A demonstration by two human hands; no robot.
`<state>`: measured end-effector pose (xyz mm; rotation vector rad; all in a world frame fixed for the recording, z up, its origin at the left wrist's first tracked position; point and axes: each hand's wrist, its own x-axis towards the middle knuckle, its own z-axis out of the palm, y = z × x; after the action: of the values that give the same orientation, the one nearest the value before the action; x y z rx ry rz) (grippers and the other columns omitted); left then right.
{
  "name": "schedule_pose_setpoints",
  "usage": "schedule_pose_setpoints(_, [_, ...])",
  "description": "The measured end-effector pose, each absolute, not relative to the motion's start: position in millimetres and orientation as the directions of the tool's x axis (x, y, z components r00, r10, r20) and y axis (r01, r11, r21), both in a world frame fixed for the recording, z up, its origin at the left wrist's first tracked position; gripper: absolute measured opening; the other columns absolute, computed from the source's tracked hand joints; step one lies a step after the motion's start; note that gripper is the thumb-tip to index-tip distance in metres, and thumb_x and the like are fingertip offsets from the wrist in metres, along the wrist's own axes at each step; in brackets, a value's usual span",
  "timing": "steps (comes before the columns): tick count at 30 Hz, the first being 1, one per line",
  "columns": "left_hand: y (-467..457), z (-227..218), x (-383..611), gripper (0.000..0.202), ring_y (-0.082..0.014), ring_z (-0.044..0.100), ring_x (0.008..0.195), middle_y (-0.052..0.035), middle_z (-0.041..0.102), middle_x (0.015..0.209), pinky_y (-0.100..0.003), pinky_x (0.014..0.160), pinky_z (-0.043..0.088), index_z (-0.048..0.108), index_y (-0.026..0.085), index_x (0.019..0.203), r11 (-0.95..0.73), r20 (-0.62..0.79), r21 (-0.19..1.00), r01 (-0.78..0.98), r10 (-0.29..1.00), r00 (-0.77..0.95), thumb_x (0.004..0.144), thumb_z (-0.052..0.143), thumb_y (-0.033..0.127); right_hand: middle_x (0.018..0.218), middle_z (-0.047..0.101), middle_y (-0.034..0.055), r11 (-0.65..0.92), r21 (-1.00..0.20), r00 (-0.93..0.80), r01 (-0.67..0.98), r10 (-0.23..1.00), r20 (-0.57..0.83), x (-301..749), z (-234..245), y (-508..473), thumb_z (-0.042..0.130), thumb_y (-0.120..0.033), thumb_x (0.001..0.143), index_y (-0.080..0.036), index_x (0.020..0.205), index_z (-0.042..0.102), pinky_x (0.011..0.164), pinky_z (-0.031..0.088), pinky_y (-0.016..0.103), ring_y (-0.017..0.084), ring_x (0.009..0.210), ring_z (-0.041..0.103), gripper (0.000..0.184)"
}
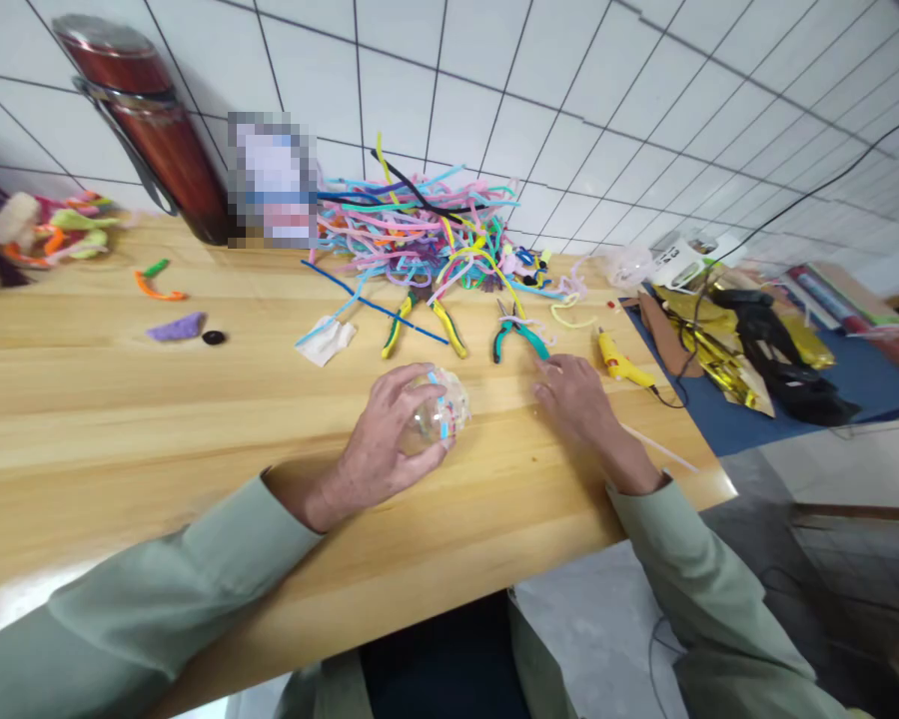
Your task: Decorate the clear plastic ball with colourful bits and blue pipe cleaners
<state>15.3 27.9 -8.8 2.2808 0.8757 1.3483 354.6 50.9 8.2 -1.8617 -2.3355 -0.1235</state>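
Observation:
My left hand point(386, 434) is curled around a clear, round plastic object point(456, 401) with blue and red marks, just over the wooden table. Its exact kind is hard to make out. On the right, my right hand point(575, 399) has its fingers bent together at the end of one handle of the teal-handled pliers point(528, 338). The pliers lie with their handles spread, and my fingers partly hide that handle's end. Left of them lie yellow-and-green-handled pliers point(449, 330), also spread. A blue pipe cleaner point(367, 303) stretches across toward them.
A heap of colourful pipe cleaners point(412, 225) lies against the tiled wall. A red thermos point(146, 125) stands at the back left. Right of my right hand are a yellow glue gun point(620, 361) with a cord and a blue mat point(726, 424) bearing gold wrapping. A white tissue point(325, 341) lies left.

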Motion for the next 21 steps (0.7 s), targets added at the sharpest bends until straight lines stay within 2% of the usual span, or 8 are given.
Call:
schedule_pose_setpoints(2, [27.4,-8.9,15.4,0.055,-0.0334,0.058,0.141,-0.0167,0.057,0.149,-0.057,0.116,0.053,0.051,0.027,0.143,-0.748,0.656,0.576,0.330,0.664,0.360,0.094,0.074,0.022,0.127,0.073,0.0217,0.214,0.084,-0.225,0.973,0.964,0.143,360.1,1.7,54.2,0.058,-0.026,0.103,-0.014,0.135,0.074,0.105,0.049,0.053,0.036,0.118,0.063,0.038])
schedule_pose_setpoints(4, [27.1,-9.2,15.5,0.055,-0.0335,0.058,0.142,-0.0169,0.057,0.149,-0.057,0.116,0.053,0.051,0.027,0.143,-0.748,0.656,0.576,0.328,0.663,0.360,0.094,0.075,0.022,0.123,0.074,0.0196,0.221,0.120,-0.237,0.968,0.960,0.149,361.9,-1.5,52.5,0.056,-0.025,0.104,-0.017,0.133,0.076,0.102,0.048,0.049,0.034,0.115,0.062,0.036])
schedule_pose_setpoints(8, [27.1,-10.4,15.7,0.057,-0.0341,0.058,0.142,-0.0168,0.056,0.148,-0.057,0.116,0.053,0.051,0.027,0.144,-0.747,0.649,0.583,0.319,0.664,0.371,0.093,0.076,0.023,0.115,0.076,0.0184,0.261,0.116,-0.277,0.958,0.948,0.155,372.4,2.1,50.9,0.053,-0.022,0.104,-0.018,0.114,0.083,0.098,0.046,0.047,0.034,0.109,0.063,0.032])
schedule_pose_setpoints(14, [27.5,-9.4,16.1,0.055,-0.0338,0.058,0.142,-0.0161,0.056,0.149,-0.057,0.117,0.052,0.052,0.027,0.143,-0.740,0.648,0.593,0.316,0.673,0.357,0.093,0.075,0.023,0.117,0.076,0.0207,0.230,0.111,-0.246,0.967,0.957,0.154,375.0,-0.6,62.2,0.051,-0.015,0.101,-0.015,0.130,0.080,0.094,0.049,0.047,0.034,0.107,0.064,0.041])
schedule_pose_setpoints(18, [27.3,-8.8,15.4,0.057,-0.0333,0.058,0.142,-0.0155,0.056,0.149,-0.056,0.117,0.053,0.051,0.028,0.144,-0.745,0.649,0.585,0.320,0.667,0.366,0.093,0.075,0.023,0.111,0.077,0.0191,0.207,0.110,-0.222,0.972,0.964,0.150,379.8,3.0,59.9,0.055,-0.014,0.098,-0.017,0.115,0.086,0.094,0.049,0.047,0.033,0.106,0.065,0.036])
schedule_pose_setpoints(21, [27.2,-8.7,14.7,0.057,-0.0335,0.058,0.142,-0.0161,0.056,0.149,-0.056,0.117,0.053,0.051,0.027,0.144,-0.750,0.649,0.578,0.321,0.661,0.376,0.093,0.076,0.023,0.106,0.076,0.0175,0.166,0.114,-0.184,0.979,0.968,0.173,384.7,9.5,62.3,0.053,-0.014,0.099,-0.017,0.119,0.085,0.092,0.048,0.045,0.032,0.101,0.066,0.038])
